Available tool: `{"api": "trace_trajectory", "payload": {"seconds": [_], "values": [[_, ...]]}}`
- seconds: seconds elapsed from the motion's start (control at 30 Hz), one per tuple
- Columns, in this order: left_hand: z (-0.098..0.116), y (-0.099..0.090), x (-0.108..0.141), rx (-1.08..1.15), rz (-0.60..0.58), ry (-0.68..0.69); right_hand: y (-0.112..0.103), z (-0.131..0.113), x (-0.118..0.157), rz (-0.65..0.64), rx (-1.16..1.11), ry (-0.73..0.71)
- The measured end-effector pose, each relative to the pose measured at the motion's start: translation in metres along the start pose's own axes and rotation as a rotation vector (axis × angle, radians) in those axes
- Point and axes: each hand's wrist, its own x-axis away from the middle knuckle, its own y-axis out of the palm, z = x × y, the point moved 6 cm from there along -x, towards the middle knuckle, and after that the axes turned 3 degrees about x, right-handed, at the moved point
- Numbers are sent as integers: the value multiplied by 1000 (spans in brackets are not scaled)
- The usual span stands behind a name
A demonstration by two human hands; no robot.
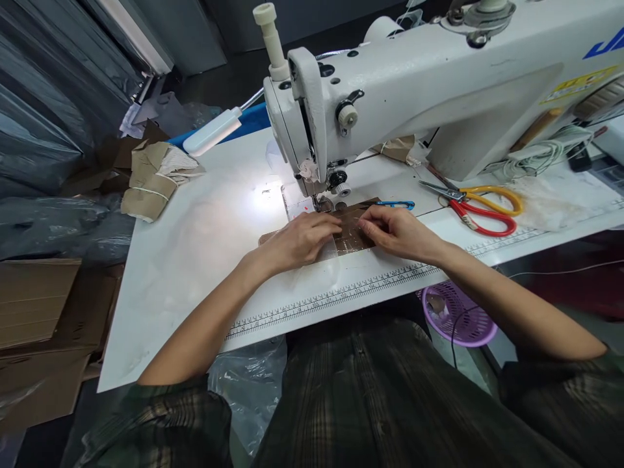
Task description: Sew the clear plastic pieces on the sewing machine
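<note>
Head view: brown piece point(349, 233) under left grip point(312, 235)

Sewing workshop: sewing machine point(414, 91) on ruler-edged white table point(146, 312), scissors point(458, 194), cardboard boxes point(36, 299) alongside.

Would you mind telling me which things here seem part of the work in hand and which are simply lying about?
Probably in use:
brown piece, with the left hand and right hand at it
sewing machine
lit lamp

Apparently lying about:
red-and-yellow-handled scissors
tied bundle
cardboard boxes

Unclear: blue-handled tool beside the right hand.
</note>
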Motion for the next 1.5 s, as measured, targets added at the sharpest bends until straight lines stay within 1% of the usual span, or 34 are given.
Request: {"api": "trace_trajectory", "payload": {"seconds": [0.07, 0.17, 0.23, 0.33, 0.43, 0.5, 0.6, 0.67, 0.73, 0.77, 0.83, 0.93, 1.0, 1.07, 1.13, 1.2, 1.3, 1.4, 1.5], "values": [[-5, 8, -1, 4, -59, 10, 6, -6, 1, -52, 32, -43], [-10, 9, 2, -24, -74, -26, 16, -14, 1, -135, 87, -53], [-13, 4, 5, -57, -70, -48, 23, -20, -2, -179, 154, -53], [-14, -7, 8, -131, -48, -43, 38, -30, -12, -226, 272, -66], [-16, -14, 10, -190, -59, -44, 50, -34, -23, -216, 327, -23], [-21, -17, 11, -226, -91, -62, 53, -33, -28, -181, 309, 17], [-39, -19, 12, -321, -129, -116, 51, -29, -30, -146, 201, 32], [-51, -23, 13, -427, -107, -176, 46, -25, -29, -129, 94, 40], [-56, -27, 13, -520, -37, -237, 41, -21, -27, -105, -28, 59], [-53, -28, 14, -531, 6, -257, 40, -19, -27, -89, -88, 68], [-40, -26, 16, -425, 68, -270, 38, -17, -26, -55, -203, 77], [-14, -10, 21, -119, 89, -264, 39, -18, -28, -3, -406, 69], [-3, 1, 24, -40, 121, -291, 42, -20, -30, 34, -567, 64], [-2, 8, 27, -40, 193, -339, 44, -24, -32, 86, -683, 68], [-5, 12, 30, -58, 271, -388, 45, -28, -33, 128, -718, 59], [-7, 14, 31, -94, 311, -400, 46, -32, -32, 146, -697, 42], [-5, 13, 31, -198, 329, -360, 48, -35, -25, 178, -633, 53], [0, 13, 31, -315, 333, -314, 46, -43, -3, 233, -563, 59], [1, 12, 31, -394, 344, -291, 42, -57, 32, 235, -569, 48]]}}
